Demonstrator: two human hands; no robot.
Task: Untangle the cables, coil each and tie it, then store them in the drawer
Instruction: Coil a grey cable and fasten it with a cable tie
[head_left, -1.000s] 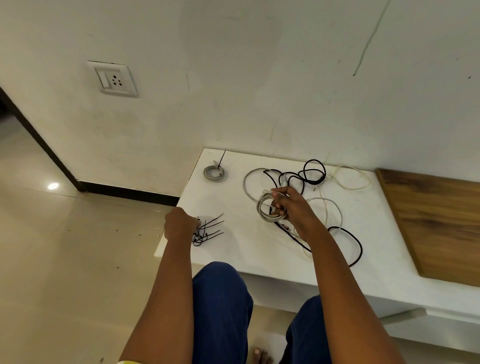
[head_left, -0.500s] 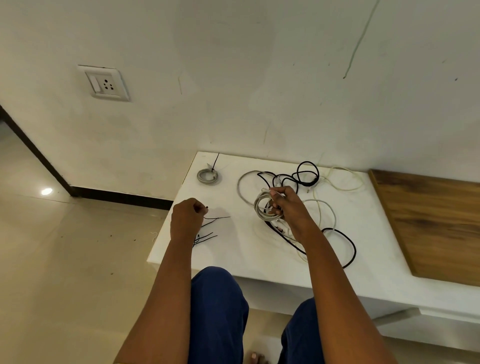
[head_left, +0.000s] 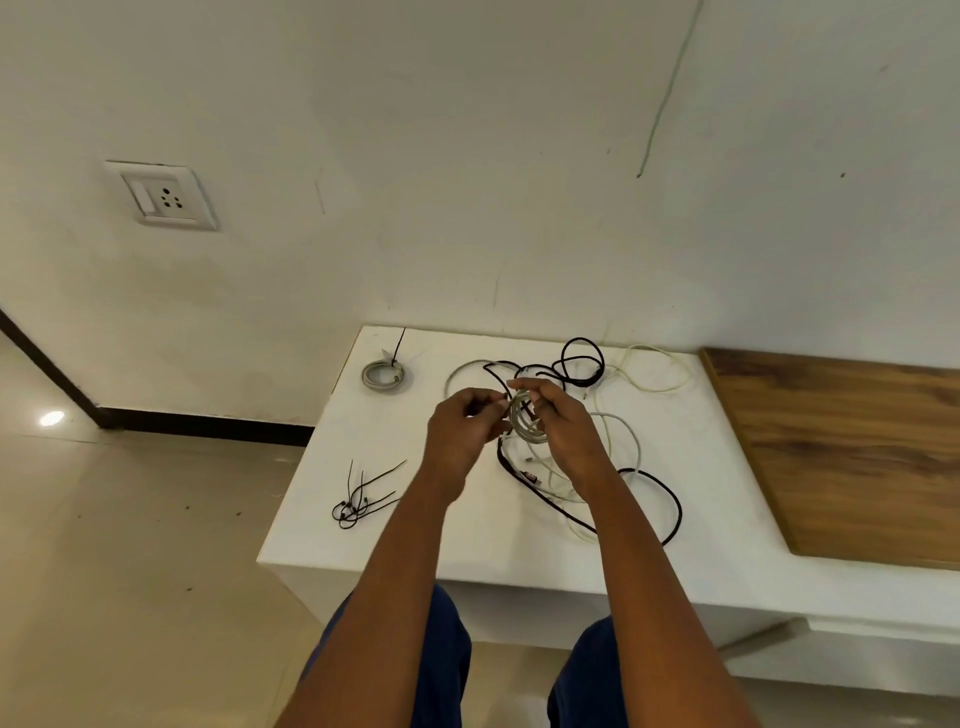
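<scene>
Two hands meet above the middle of the white worktop (head_left: 519, 551). The right hand (head_left: 563, 426) grips a small coil of grey cable (head_left: 525, 423) with curled fingers. The left hand (head_left: 462, 426) is curled just beside the coil; I judge it pinches a thin black tie, but this is too small to see surely. Under the hands lies the tangle of black and white cables (head_left: 613, 467). One finished grey coil (head_left: 383, 374) rests near the far left corner, and spare black zip ties (head_left: 363, 499) lie near the left edge. For a good tying, keep the loops pressed flat, pass the tie through the centre, then pull it tight.
</scene>
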